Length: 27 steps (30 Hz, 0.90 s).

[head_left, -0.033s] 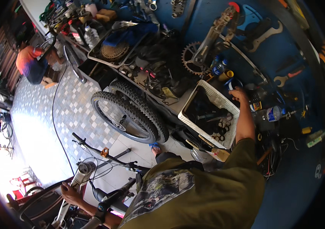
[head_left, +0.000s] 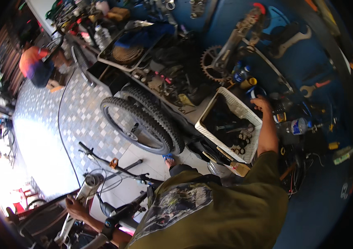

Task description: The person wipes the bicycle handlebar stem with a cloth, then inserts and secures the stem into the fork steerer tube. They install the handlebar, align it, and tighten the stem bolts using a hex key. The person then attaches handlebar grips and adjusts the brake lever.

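Resting loosely curled at the silver bicycle frame [head_left: 65, 228], the left hand [head_left: 77, 208] perhaps steadies it; beside the white perforated basket [head_left: 249, 117], the half-curled right hand [head_left: 261, 103] meets a blue-and-white container [head_left: 258, 91], its hold unclear.

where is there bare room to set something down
The floor lies bare between hose, wheels and handlebar; a narrow strip of bench looks bare just left of the basket. Elsewhere parts crowd the bench and basket, and bottles sit near the right hand.
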Each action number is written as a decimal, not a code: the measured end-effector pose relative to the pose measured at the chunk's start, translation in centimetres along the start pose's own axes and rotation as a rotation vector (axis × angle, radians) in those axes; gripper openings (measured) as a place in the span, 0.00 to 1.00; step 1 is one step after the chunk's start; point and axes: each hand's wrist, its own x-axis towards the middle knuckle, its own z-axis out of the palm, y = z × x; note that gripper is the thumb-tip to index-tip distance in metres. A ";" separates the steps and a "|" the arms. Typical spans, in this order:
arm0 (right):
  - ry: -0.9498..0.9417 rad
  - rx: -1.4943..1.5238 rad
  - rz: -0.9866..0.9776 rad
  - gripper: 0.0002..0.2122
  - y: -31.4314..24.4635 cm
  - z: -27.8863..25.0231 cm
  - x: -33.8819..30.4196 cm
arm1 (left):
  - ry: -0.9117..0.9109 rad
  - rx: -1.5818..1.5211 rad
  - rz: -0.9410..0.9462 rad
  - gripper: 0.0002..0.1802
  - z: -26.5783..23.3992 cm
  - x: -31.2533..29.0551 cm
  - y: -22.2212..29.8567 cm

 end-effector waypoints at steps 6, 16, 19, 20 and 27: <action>-0.051 0.098 -0.070 0.12 0.8 -0.4 4.5 | -0.152 0.054 -0.110 0.20 1.2 0.4 -0.8; 0.125 -0.029 -0.080 0.16 -2.1 -2.0 -3.0 | -0.134 0.051 -0.054 0.19 -0.3 0.3 0.9; 0.112 0.298 -0.640 0.17 -3.4 2.5 -9.0 | -0.134 -0.006 -0.063 0.20 -0.5 0.3 1.2; -0.003 0.410 -0.787 0.17 -4.5 5.7 -11.3 | -0.131 -0.029 -0.065 0.20 -0.6 0.3 1.2; -0.809 0.560 -1.228 0.22 -11.6 41.8 -33.4 | -0.125 -0.034 -0.025 0.21 -0.7 0.5 1.3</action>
